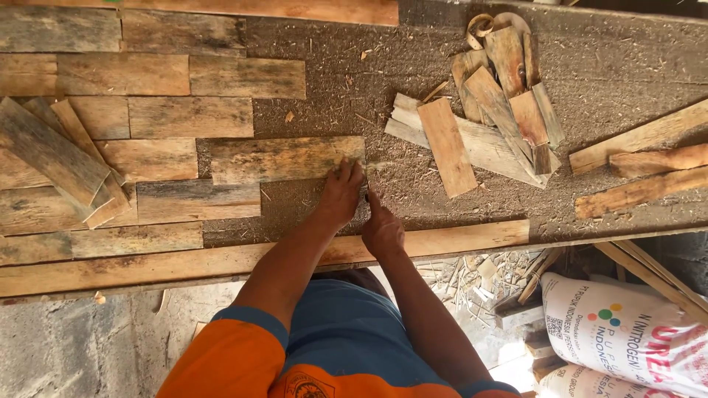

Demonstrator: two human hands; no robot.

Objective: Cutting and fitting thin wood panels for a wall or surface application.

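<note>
My left hand (340, 196) rests flat on the right end of a weathered wooden plank (284, 158), fingers pressing its edge. That plank lies in a patchwork of similar planks (147, 118) laid edge to edge on a dusty work surface (346, 88). My right hand (383, 227) sits just right of the plank's end, index finger pointing up along its edge. I cannot tell whether it holds a small tool. A long wooden batten (457, 237) runs along the near edge under both wrists.
A loose heap of short planks and offcuts (487, 110) lies at the upper right, with three longer strips (641, 166) at the far right. Another small stack (59, 158) rests on the left. White printed sacks (627, 332) and wood scraps lie on the ground below.
</note>
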